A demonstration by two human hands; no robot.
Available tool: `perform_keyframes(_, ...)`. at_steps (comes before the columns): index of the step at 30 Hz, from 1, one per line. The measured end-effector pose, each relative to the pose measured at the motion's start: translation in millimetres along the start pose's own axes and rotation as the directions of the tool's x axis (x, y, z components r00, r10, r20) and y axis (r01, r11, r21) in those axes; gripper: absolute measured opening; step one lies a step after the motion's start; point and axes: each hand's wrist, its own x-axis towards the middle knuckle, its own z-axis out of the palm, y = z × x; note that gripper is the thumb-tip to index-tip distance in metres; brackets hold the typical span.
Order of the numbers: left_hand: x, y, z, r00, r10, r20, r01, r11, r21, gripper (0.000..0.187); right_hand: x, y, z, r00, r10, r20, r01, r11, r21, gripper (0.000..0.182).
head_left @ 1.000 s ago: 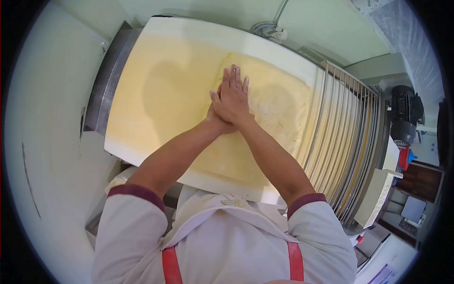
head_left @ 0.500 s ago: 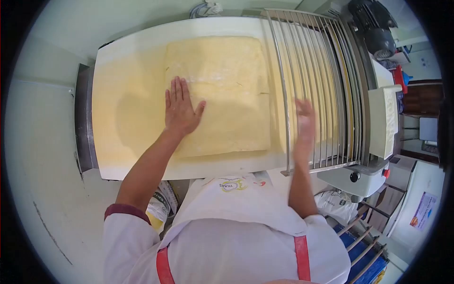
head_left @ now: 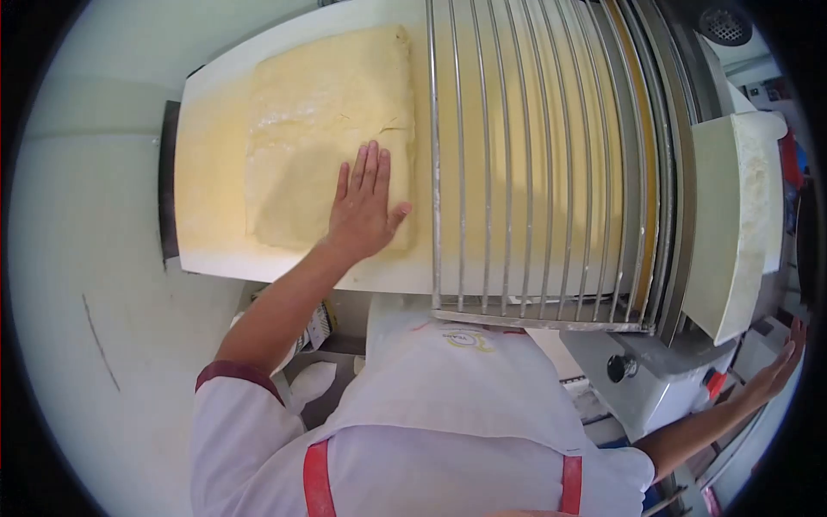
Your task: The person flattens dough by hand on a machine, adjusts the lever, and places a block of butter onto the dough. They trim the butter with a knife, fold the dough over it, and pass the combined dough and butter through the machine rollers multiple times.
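A thick pale-yellow slab of dough lies flat on the white belt of what looks like a dough sheeter. My left hand rests palm down on the dough near its right edge, fingers stretched out. A cracked line runs across the slab just beyond those fingertips. Far off to the right, my right hand is extended past the machine, its fingers straight and seen from the side. Nothing shows in that hand.
A barred metal guard covers the belt right of the dough. Beyond it sits a long off-white trough. Below are a black knob and a red button on the machine housing. A wall stands at left.
My view has shifted rightward. My left hand has gone from the dough's left side to near its right edge. My right hand has left the guard and reached far right.
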Motion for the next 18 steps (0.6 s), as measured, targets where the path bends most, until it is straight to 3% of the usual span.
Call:
perform_keyframes(2,1.3,-0.8,-0.4,1.000,0.014,0.004,-0.014,1.000,0.000,0.082,0.0,38.9,13.2,0.979,0.124,0.161,-0.143,0.984,0.109,0.055)
perform_keyframes(4,-2.6,11.4,-1.0,0.996,-0.081,-0.034,0.075,0.984,-0.159,0.080,-6.7,45.3,31.7,0.947,0.171,0.272,-0.224,0.958,0.180,0.054)
perform_keyframes(5,-1.2,15.6,-2.5,0.990,-0.125,-0.063,0.106,0.965,-0.241,0.079,-14.7,62.4,39.3,0.896,0.254,0.365,-0.366,0.887,0.281,0.052)
perform_keyframes(8,3.1,38.8,10.6,0.977,-0.192,-0.089,0.188,0.981,-0.053,0.074,-44.9,102.0,51.9,0.803,0.219,0.554,-0.469,0.806,0.361,0.051)
perform_keyframes(9,3.1,41.8,12.7,0.977,-0.191,-0.093,0.189,0.981,-0.036,0.073,-61.1,112.6,56.3,0.766,0.352,0.538,-0.615,0.645,0.454,0.055)
perform_keyframes(12,2.1,41.2,12.7,0.972,-0.211,-0.105,0.209,0.978,-0.023,0.071,-84.0,168.9,76.1,0.740,0.105,0.664,-0.653,0.346,0.673,0.061)
perform_keyframes(13,1.4,40.8,12.7,0.971,-0.212,-0.112,0.209,0.977,-0.039,0.070,-76.1,177.1,84.8,0.641,-0.055,0.766,-0.714,0.325,0.620,0.062)
perform_keyframes(15,-11.1,40.2,14.7,0.969,-0.192,-0.156,0.173,0.977,-0.128,0.071,-93.7,167.7,101.7,0.674,-0.111,0.730,-0.691,0.254,0.677,0.062)
perform_keyframes(18,-77.3,63.5,50.5,0.848,-0.400,-0.349,0.238,0.874,-0.424,0.070,-98.7,161.6,119.4,0.744,-0.247,0.621,-0.602,0.155,0.783,0.061)
